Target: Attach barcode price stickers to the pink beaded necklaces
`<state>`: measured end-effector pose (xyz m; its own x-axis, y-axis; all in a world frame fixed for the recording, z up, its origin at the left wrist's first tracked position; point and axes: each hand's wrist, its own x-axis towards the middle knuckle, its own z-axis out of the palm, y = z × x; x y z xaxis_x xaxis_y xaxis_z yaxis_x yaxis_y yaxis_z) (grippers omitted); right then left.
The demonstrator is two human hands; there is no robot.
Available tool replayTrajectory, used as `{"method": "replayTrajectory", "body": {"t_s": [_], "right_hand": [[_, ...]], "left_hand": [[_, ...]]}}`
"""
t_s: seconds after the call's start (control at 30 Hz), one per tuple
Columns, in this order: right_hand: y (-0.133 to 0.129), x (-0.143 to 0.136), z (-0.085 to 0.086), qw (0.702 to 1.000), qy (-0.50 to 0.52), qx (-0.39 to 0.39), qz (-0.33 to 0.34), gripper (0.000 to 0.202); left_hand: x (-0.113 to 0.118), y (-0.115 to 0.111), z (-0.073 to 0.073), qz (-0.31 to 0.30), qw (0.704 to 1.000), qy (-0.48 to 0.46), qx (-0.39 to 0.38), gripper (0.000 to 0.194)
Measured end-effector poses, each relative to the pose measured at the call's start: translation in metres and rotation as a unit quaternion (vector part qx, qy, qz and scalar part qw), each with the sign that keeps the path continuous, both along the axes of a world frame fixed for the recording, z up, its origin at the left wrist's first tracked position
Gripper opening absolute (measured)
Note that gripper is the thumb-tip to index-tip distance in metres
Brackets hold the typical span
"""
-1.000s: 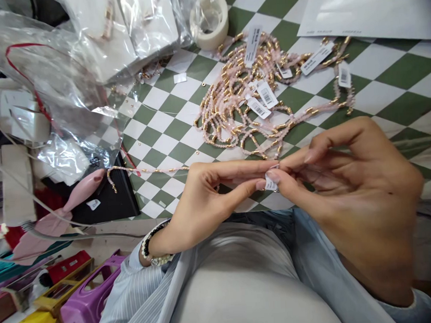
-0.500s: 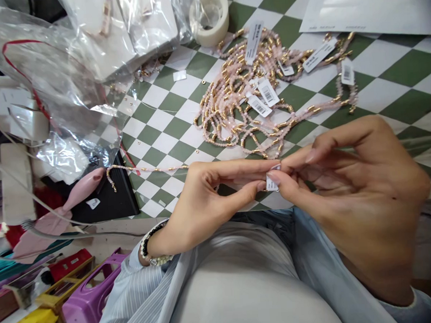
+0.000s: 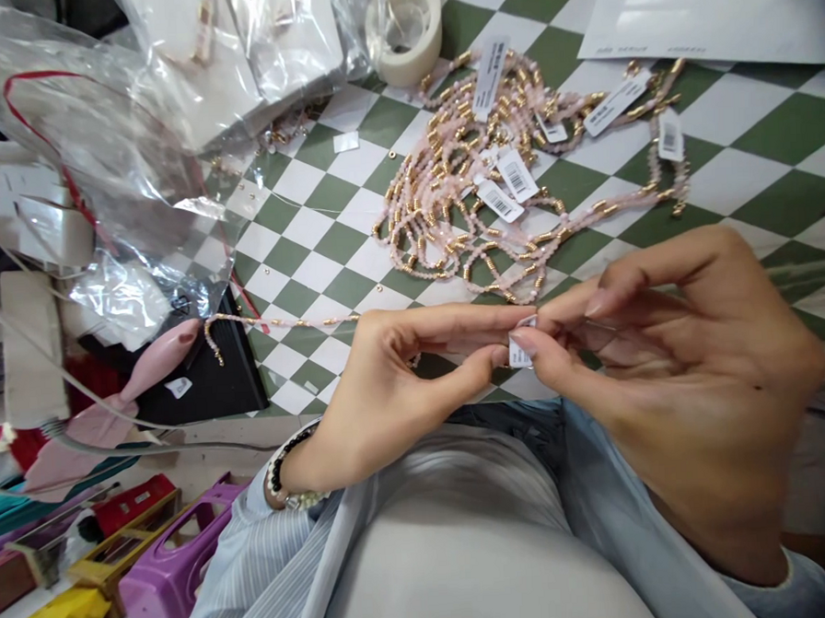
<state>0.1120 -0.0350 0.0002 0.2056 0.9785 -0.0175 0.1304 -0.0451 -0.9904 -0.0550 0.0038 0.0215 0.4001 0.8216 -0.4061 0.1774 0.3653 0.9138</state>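
Note:
Between my fingertips is a small white label (image 3: 521,347). My right hand (image 3: 684,359) pinches it with thumb and forefinger. My left hand (image 3: 409,374) meets its left edge, thumb and fingers closed around the bead strand's end, which is mostly hidden. A pink and gold bead strand (image 3: 295,323) runs from behind my left hand leftward and hooks down at its free end. Just beyond my hands lies a heap of pink and gold bead strands (image 3: 440,188) with white barcode tags (image 3: 516,174) on it.
Clear plastic bags (image 3: 160,110) cover the back left, beside a tape roll (image 3: 404,33). A white sheet (image 3: 708,12) lies at the back right of the checkered table (image 3: 769,133). At left are a black box (image 3: 223,388), a pink fishtail-shaped object (image 3: 159,359) and cables.

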Motion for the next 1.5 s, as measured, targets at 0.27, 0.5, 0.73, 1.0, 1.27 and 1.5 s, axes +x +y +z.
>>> {"method": "replayTrajectory", "body": {"t_s": [0.27,0.5,0.73,1.0,1.27,1.5], "right_hand": [[-0.002,-0.003,0.001,1.000,-0.014,0.012,-0.013,0.030],[-0.001,-0.007,-0.001,0.999,-0.015,0.038,-0.006,0.030],[-0.002,-0.004,-0.003,0.999,-0.031,0.013,-0.004,0.029],[-0.003,0.001,0.002,0.989,-0.140,-0.038,0.019,0.023],[-0.001,0.008,0.005,0.994,-0.088,-0.058,-0.041,0.016],[-0.003,0.000,0.015,0.994,-0.102,-0.005,-0.049,0.009]], "left_hand": [[0.001,-0.001,0.003,0.026,1.000,-0.012,-0.006,0.022],[0.001,-0.001,0.004,0.041,0.999,-0.010,-0.013,0.022],[0.002,-0.001,0.003,0.047,0.998,-0.004,-0.031,0.030],[0.009,-0.003,0.000,0.023,0.997,-0.002,-0.067,0.035],[0.005,0.000,0.000,0.022,0.998,-0.046,-0.037,0.029],[0.012,0.000,-0.007,0.048,0.996,-0.017,0.074,0.018]]}}
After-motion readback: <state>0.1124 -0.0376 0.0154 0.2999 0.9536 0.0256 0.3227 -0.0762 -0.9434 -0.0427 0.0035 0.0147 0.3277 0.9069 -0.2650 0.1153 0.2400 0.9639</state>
